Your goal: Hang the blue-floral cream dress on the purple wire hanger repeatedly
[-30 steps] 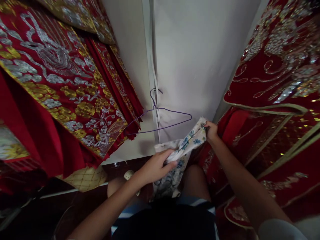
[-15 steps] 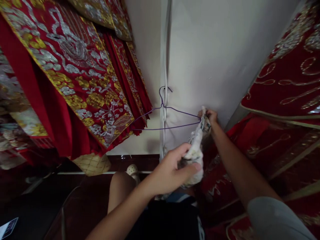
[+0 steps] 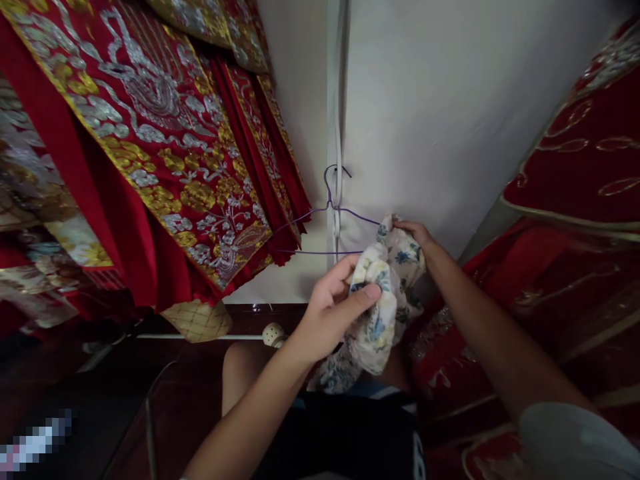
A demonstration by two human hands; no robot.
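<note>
A purple wire hanger [image 3: 327,253] hangs by its hook against the wall, beside a white vertical cord. Over its right end lies part of a bunched white floral cloth [image 3: 380,327], printed in blue and yellow; whether it is a garment cannot be made out. My left hand [image 3: 337,307] pinches the cloth, thumb on the near side and fingers behind. At the hanger's right end, my right hand [image 3: 416,235] grips the cloth's upper edge; its fingertips are partly hidden behind the fabric. The lower cloth droops over my lap.
Red garments with gold and silver embroidery [image 3: 185,167] hang on the left, touching the hanger's left end. More red embroidered clothing [image 3: 565,167] hangs on the right. Below are a cream perforated shoe [image 3: 273,335] and a patterned cream cloth [image 3: 197,321].
The cloth has spread wider and now covers the hanger's right tip, which showed before. My left hand has moved up with the cloth. My right hand stays at the hanger's end.
</note>
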